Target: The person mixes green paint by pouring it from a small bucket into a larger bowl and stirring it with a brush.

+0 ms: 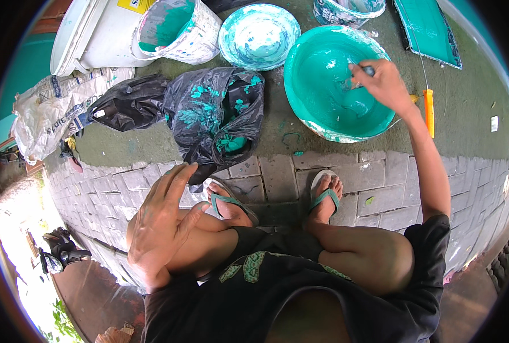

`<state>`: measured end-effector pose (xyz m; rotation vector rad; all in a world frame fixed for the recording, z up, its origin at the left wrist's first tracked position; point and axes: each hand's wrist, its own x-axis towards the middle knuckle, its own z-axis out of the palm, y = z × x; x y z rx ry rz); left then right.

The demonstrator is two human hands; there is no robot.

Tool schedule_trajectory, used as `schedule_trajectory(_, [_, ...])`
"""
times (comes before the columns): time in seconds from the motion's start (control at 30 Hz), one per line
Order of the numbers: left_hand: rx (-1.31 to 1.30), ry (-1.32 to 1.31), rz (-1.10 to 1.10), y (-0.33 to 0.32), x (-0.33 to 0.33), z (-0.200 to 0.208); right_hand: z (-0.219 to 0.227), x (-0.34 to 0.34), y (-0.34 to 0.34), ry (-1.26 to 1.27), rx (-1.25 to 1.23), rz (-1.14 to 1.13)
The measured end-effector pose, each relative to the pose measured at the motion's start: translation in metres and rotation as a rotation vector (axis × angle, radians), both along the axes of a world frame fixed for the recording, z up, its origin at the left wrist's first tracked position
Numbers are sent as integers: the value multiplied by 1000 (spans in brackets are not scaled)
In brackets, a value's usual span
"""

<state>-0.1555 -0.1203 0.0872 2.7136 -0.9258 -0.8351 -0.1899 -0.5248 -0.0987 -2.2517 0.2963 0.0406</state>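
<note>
My right hand (383, 86) is closed around a dark-ended handle (369, 71) over a wide basin (293, 108) of teal paint (323, 74). The lower part of that tool is blurred and partly in the paint, so its kind does not show. Ripples mark the paint around it. My left hand (166, 214) hangs above my left knee with its fingers stretched out and nothing in it. Just beyond its fingertips lies a crumpled black plastic bag (194, 123), smeared with teal paint.
Behind the bag stand a paint-stained white bucket (200, 34) and a smeared round lid or dish (260, 37). Another bucket (337, 16) is at the back. A teal paint tray (429, 31) and an orange-handled tool (429, 113) lie right of the basin. An empty sack (54, 108) lies left.
</note>
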Motion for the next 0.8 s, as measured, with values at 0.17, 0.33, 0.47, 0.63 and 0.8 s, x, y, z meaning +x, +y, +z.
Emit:
schedule_trajectory(0.17, [6, 5, 15, 0, -1, 1, 18, -3, -28, -99, 49, -140])
schedule_trajectory(0.33, [20, 15, 20, -1, -1, 0, 43, -8, -23, -116, -371, -167])
schedule_trajectory(0.47, [10, 71, 56, -7, 1, 3, 5, -7, -28, -160, -540, -83])
schedule_trajectory(0.63, [17, 73, 60, -9, 2, 0, -10, 2, -28, -122, -340, -71])
schedule_trajectory(0.8, [45, 48, 20, -9, 4, -3, -25, 11, -24, -3, -29, -38])
